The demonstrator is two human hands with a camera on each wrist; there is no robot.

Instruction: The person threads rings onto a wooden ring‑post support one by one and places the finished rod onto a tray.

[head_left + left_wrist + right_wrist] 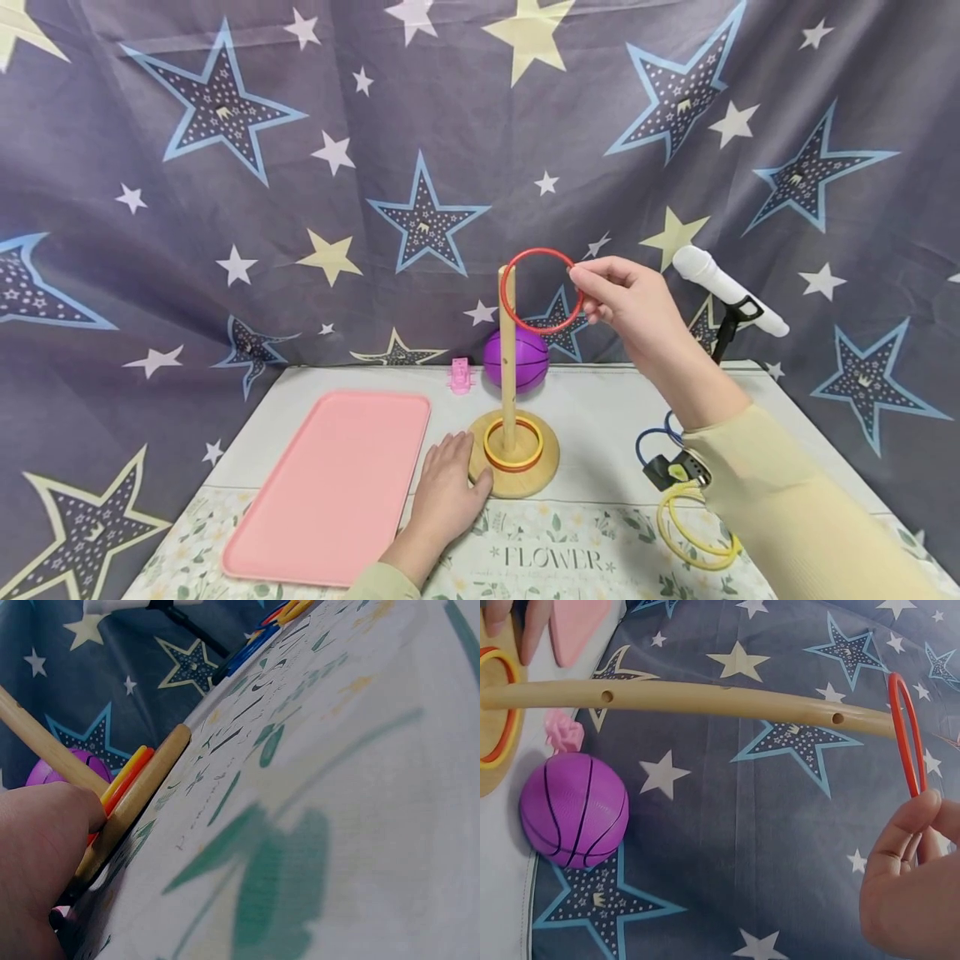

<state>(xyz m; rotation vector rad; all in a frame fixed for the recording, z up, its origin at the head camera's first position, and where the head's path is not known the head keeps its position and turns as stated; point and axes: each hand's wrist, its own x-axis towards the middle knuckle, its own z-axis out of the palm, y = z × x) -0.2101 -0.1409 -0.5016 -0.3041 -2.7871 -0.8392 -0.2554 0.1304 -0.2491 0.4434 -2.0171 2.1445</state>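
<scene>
Between thumb and fingertips, my right hand (626, 304) pinches a red ring (542, 250) at the top of an upright wooden pole (508, 367). The ring's left edge overlaps the pole top in the head view; whether it encircles the pole I cannot tell. Around the pole's foot, a yellow ring (542, 440) lies over a red ring (126, 782) on the round wooden base (542, 482). My left hand (450, 492) rests at the base's left edge with fingers extended, its thumb (79, 806) touching the rim.
Left of the stand lies a pink tray (337, 483). A purple ball (534, 371) and a small pink toy (461, 377) sit behind it. To the right are a white microphone (720, 283) on a black holder, yellow loops (667, 525), a blue loop (640, 446) and dark pieces (660, 472).
</scene>
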